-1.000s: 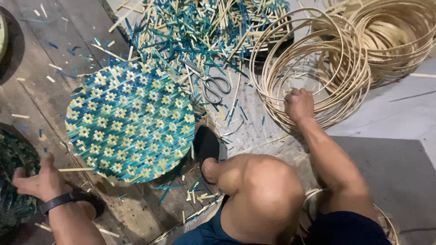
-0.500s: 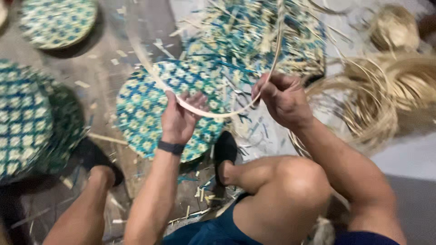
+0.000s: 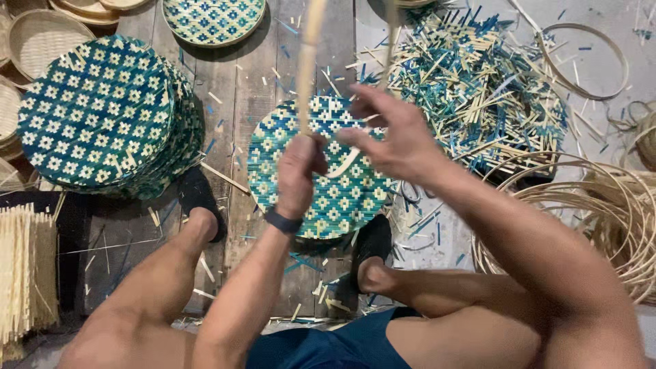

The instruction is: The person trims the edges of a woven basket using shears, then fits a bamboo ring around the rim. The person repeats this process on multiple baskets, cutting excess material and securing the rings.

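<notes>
Evidently hoop-shaping: left hand (image 3: 301, 171) clenched on the bamboo strip (image 3: 309, 61); right hand (image 3: 396, 133) spread, fingers loose beside it, above the woven disc (image 3: 321, 198); bending needs both gripping.

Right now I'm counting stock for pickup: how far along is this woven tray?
Done: a stack of woven mats sits at left, and a rimmed tray lies at top. In hand: the left hand grips a bamboo strip and the right hand bends it above the mat between the feet. Left: that mat shows no rim yet, and hoops wait at right.
</notes>
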